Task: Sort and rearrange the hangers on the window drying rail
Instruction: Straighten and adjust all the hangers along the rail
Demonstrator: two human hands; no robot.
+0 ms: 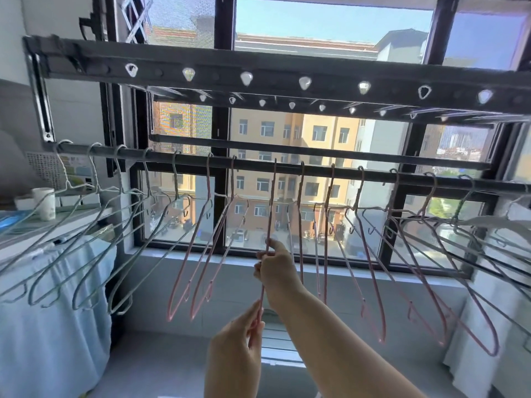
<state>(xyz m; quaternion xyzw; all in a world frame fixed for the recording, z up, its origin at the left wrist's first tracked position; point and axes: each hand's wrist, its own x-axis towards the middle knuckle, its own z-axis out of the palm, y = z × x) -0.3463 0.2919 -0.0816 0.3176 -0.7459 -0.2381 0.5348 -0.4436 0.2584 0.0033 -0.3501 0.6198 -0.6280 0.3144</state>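
Head view, looking up at the window from below. The drying rail (287,168) runs dark and horizontal across the window (316,133), with a perforated upper bar (258,73) above it.

Hangers hooked along the rail in colour groups: pale green hangers (86,248) bunched at the left end, pink hangers (201,254) left of centre, more pink hangers (373,268) right of centre, and dark and white ones (474,231) towards the far right. All fan outward at an angle.

I see both hands on one pink hanger (268,225), which hangs near the middle of the rail, hook over it. Right hand (274,268) is raised, fingers pinched together on the hanger's wire partway down. Left hand (241,340) is lower, thumb and fingers closed on the same hanger's bottom end. The two hands are apart, one above the other.

Left of frame: a light blue cloth (57,297) draped over something, and a white cup (46,202) on a shelf above it. Apartment buildings (287,133) visible outside.
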